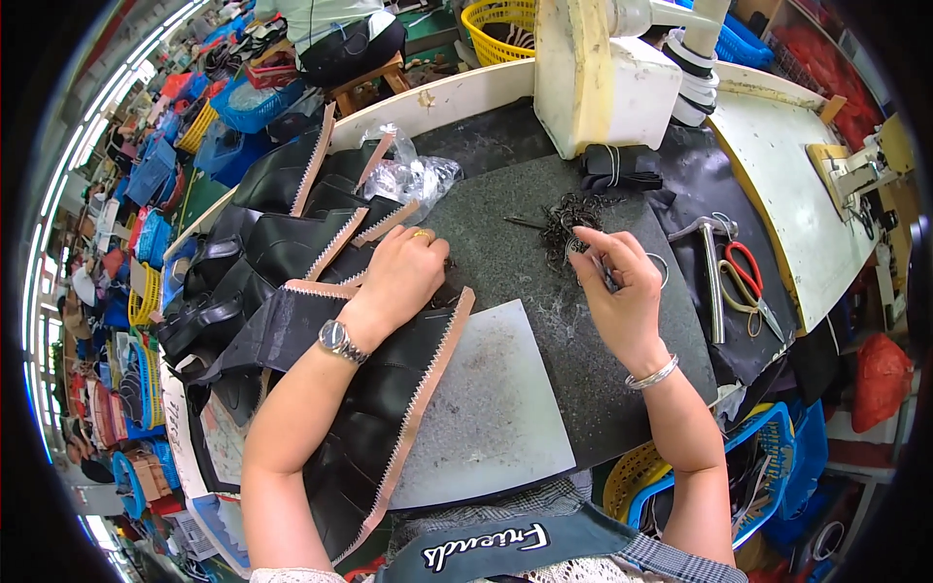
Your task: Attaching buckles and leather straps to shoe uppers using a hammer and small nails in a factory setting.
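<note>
Your two hands work well apart over a dark bench (486, 233), the left hand (403, 274) curled down at the upper end of a black leather piece (374, 418) trimmed with a pale zigzag strip; whether its fingers pinch the leather cannot be told. The piece runs from below that hand toward you, beneath your left forearm. Your right hand (620, 277) has thumb and forefinger drawn close together, its other fingers curled over something partly hidden, too little of it showing to name. Just beyond those fingertips lies a tangle of small dark scraps (578, 216). More black leather pieces (282, 243) crowd left of your left hand, with a clear plastic bag (413, 180) just past it. Between and nearer you than both hands lies a pale board (491, 389); right of your right hand rest a hammer (716, 291) and red-handled scissors (760, 304).
</note>
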`<act>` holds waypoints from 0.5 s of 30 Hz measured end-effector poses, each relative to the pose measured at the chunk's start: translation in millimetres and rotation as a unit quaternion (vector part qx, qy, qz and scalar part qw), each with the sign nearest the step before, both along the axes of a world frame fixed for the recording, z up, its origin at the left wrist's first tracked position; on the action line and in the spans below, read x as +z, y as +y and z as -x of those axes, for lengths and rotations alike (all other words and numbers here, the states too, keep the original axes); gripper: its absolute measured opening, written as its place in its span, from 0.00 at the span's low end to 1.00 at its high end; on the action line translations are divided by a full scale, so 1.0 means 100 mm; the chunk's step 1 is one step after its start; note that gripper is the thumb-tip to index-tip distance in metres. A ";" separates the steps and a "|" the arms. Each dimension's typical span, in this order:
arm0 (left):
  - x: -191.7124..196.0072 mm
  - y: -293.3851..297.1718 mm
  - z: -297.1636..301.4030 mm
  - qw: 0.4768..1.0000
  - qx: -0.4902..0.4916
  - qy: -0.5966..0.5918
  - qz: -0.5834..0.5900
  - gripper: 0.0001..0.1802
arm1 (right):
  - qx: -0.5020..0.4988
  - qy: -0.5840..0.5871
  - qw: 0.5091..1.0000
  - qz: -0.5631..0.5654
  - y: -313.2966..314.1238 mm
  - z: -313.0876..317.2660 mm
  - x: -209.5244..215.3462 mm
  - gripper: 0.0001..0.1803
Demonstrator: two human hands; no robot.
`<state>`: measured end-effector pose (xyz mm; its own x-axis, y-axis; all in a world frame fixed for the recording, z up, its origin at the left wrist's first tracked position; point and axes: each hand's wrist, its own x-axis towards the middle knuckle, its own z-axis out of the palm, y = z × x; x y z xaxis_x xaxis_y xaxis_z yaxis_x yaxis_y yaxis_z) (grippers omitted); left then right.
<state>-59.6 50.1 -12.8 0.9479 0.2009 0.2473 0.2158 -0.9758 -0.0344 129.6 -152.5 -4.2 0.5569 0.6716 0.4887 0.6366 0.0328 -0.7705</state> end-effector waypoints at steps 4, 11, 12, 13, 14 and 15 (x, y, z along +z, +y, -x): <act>0.17 -0.10 -0.03 0.999 0.022 0.023 0.037 0.04 | 0.014 0.003 1.000 0.019 -0.09 0.02 -0.04 0.15; 0.04 -0.05 -0.20 0.997 0.060 0.027 0.031 0.06 | 0.048 0.085 0.995 0.022 -0.07 0.08 -0.06 0.13; 0.03 -0.05 -0.22 0.994 0.083 -0.018 0.063 0.07 | 0.050 0.087 0.995 0.020 -0.10 0.11 -0.05 0.13; 0.18 -0.16 -0.26 0.972 0.064 -0.115 0.194 0.06 | 0.052 0.135 0.989 0.027 -0.13 0.11 -0.07 0.14; 0.33 -0.27 -0.26 0.972 0.060 -0.114 0.194 0.06 | 0.054 0.182 0.981 0.033 -0.15 0.10 -0.08 0.14; 0.46 -0.41 -0.23 0.845 0.079 -0.159 0.504 0.06 | 0.077 0.213 0.973 0.044 -0.15 0.17 -0.02 0.14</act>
<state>-36.7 8.7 33.3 0.8080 0.5784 0.1119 0.1878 -0.4329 0.8817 112.9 -167.2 -6.3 0.5861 0.7919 0.1715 0.2511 0.0238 -0.9677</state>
